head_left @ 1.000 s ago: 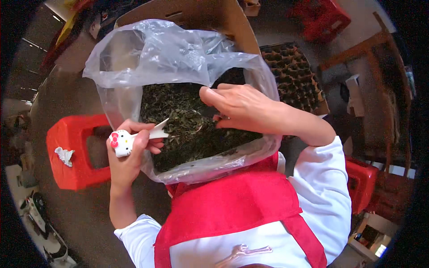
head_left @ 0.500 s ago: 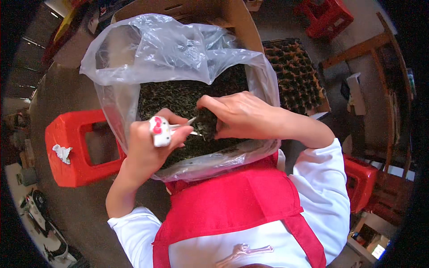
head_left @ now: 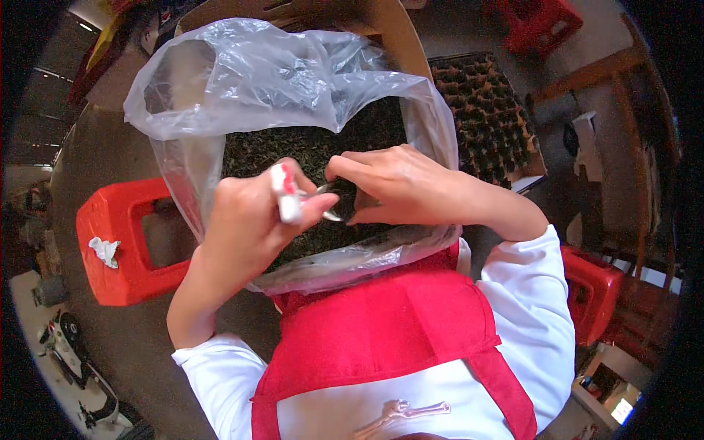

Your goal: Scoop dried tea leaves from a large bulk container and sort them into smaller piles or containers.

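- Far left on the floor sits a red plastic stool (head_left: 121,246) with a rectangular opening in its seat; a crumpled white scrap (head_left: 105,250) lies on its top.
- Just beside it stands a large clear plastic bag (head_left: 242,88) lining a cardboard box (head_left: 389,29), its mouth rolled open and filled with dark, shredded dried leaves (head_left: 308,150).
- The left hand (head_left: 246,227) is clenched around small white-and-red scissors (head_left: 287,196), whose metal blades point right, over the leaves near the bag's front edge.
- The right hand (head_left: 392,183) hovers right next to the blade tips, fingers curled and pinched together; whether it grips a bit of leaf I cannot tell.
- Below both hands, a red apron (head_left: 381,330) over white sleeves presses against the bag's front.
- Right of the box lies a dark seedling tray (head_left: 488,117) of many small cells.
- Further right, another red stool (head_left: 590,293) and a wooden frame (head_left: 623,110).
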Demonstrator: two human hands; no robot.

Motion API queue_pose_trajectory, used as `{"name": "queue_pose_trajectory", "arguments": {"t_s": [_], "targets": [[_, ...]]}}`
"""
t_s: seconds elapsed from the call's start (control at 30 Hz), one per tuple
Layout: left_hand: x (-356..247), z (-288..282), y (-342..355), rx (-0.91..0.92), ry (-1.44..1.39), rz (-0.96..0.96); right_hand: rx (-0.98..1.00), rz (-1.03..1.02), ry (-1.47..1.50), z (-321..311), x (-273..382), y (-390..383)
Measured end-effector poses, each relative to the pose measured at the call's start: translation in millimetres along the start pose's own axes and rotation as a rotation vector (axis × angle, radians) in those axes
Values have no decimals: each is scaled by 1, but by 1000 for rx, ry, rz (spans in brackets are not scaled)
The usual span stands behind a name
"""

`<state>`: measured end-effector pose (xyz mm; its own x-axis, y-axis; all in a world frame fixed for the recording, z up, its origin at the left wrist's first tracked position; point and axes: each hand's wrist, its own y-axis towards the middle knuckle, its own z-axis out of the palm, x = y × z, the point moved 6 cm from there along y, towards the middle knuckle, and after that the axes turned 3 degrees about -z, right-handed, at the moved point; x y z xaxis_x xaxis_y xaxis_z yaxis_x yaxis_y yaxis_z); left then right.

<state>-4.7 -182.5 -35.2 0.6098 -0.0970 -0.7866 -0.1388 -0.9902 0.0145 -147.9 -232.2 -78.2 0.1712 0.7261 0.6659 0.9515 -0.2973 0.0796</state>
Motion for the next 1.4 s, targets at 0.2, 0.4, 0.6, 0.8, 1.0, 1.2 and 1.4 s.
{"name": "queue_pose_trajectory", "arguments": {"t_s": [0.2,0.4,0.6,0.8,1.0,1.2,1.4], "targets": [[-11,-2,10,-35,125,113,-41,27,33,-5,-1,1],[-10,2,16,33,71,25,-10,8,-10,-5,3,-1],[2,34,27,59,13,120,-34,41,-2,9,-14,-14],[-16,4,18,-71,141,147,89,136,105,4,-17,-14],[-18,3,4,-71,133,169,16,133,136,0,-13,-10],[1,-44,-23,-429,-57,-89,-90,73,69,-10,-13,-15],[16,-30,-29,-394,29,-50,-110,-16,135,-14,7,-12]]}}
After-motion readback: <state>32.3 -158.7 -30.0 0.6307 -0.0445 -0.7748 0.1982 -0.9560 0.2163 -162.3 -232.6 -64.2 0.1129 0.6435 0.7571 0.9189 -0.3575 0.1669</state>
